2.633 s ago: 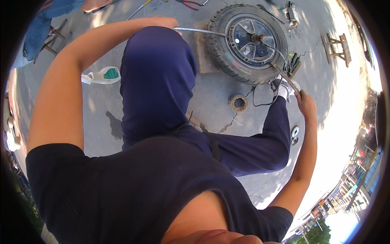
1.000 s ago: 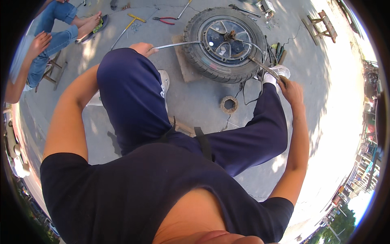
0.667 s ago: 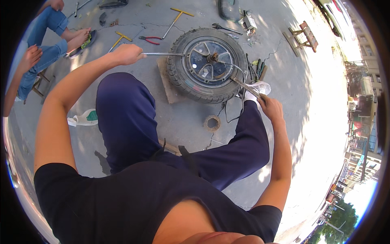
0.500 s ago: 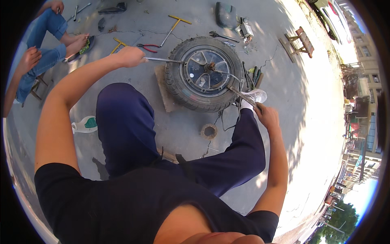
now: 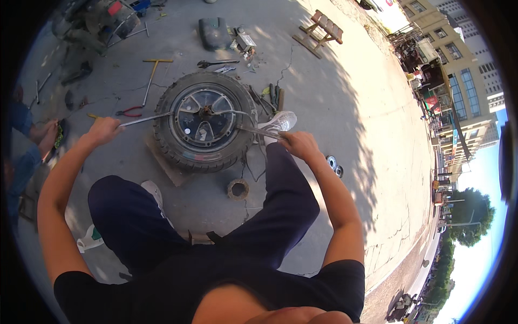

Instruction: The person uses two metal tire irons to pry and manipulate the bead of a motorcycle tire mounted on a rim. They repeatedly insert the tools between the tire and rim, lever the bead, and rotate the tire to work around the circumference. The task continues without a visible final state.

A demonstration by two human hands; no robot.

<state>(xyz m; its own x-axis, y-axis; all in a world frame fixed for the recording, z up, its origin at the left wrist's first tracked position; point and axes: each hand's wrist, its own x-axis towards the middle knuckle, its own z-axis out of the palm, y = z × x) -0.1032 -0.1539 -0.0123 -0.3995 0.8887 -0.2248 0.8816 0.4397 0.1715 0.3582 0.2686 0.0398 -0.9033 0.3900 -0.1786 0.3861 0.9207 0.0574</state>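
Note:
A black tyre on a wheel with a dark spoked hub lies flat on a board before me. My left hand grips a long steel bar, whose far end meets the rim's left side. My right hand grips a flat metal bar, angled to the rim's lower right. A cable loops beside the tyre. My right shoe rests just right of the wheel, and a ring-shaped piece lies below it.
Pliers, a T-handle wrench, an adjustable wrench, a grey casing and other tools lie around. A wooden stool stands upper right. A person's feet and jeans are at left; two round parts sit right.
My head view has turned, shifting the wheel leftward and lower in the picture and bringing more buildings into sight. Both hands still grip their bars at the rim.

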